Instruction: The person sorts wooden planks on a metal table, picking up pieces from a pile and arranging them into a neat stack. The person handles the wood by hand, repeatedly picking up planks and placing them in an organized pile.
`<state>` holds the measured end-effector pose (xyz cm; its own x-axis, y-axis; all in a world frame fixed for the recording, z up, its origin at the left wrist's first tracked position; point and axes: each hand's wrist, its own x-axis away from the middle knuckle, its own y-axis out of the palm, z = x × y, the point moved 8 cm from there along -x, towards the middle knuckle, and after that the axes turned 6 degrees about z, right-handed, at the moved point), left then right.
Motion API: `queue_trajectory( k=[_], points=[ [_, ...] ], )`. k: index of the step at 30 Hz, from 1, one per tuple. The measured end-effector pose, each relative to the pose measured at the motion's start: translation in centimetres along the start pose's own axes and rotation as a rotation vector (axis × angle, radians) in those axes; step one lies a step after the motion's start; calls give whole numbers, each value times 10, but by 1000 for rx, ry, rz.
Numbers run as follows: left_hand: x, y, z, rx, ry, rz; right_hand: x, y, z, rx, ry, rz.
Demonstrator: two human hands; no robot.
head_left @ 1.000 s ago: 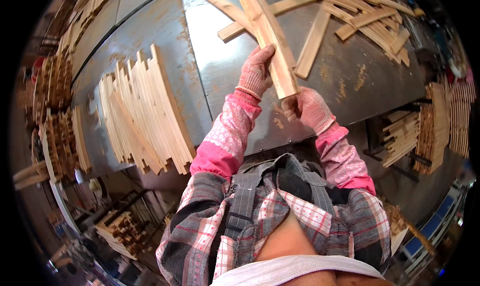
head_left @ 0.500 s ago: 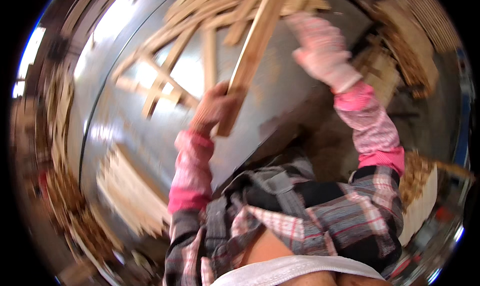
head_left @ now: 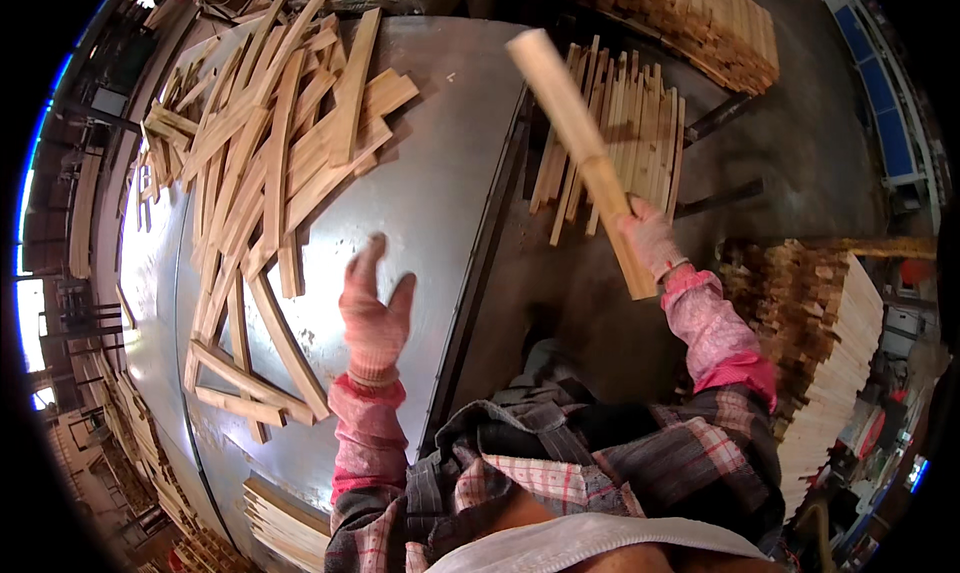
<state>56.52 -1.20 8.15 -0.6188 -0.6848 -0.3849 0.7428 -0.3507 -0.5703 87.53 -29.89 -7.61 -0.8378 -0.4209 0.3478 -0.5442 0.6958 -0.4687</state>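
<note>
A gray metal table (head_left: 440,123) fills the left of the view, its near edge running on a slant from top center down toward the person's waist. Between that edge and the loose pile (head_left: 280,163) lies an open strip of shiny metal, and the left hand (head_left: 372,318) is over it, fingers and thumb spread wide, with nothing in its grip. Right of the edge, dark floor (head_left: 800,173) shows between stacks of wood, giving the right hand (head_left: 652,238) some room.

The pile is a jumble of crossed strips, a few poking out toward the left hand. Just behind the raised board (head_left: 590,153), as seen from above, is a thin stack (head_left: 652,143) of long sticks. A larger stack (head_left: 690,18) stands beyond it, and a tall stack (head_left: 825,373) sits close beside the right forearm. A low stack (head_left: 285,523) lies at the table's lower end. Blue panels (head_left: 870,68) line the far right.

The board is in the right hand, beyond the table's edge on the floor side. Gloved fingers are closed around it near its lower end. Its long axis slants from lower right to upper left, the far end pointing toward the table's top corner (that end is slightly blurred).
</note>
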Motion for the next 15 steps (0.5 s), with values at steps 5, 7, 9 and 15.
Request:
queue_trajectory(
  k=[5, 7, 9, 15],
  points=[
    [47, 75, -11, -134, 53, -358, -145, -18, 124, -180, 198, 333],
    [61, 84, -19, -142, -121, -384, -187, -12, 142, -65, 213, 373],
    [73, 81, -28, -207, -207, -417, -216, 2, 153, 75, 246, 347],
    [134, 42, -56, -259, -451, -281, -273, 85, 162, 641, 94, 62]
  ],
)
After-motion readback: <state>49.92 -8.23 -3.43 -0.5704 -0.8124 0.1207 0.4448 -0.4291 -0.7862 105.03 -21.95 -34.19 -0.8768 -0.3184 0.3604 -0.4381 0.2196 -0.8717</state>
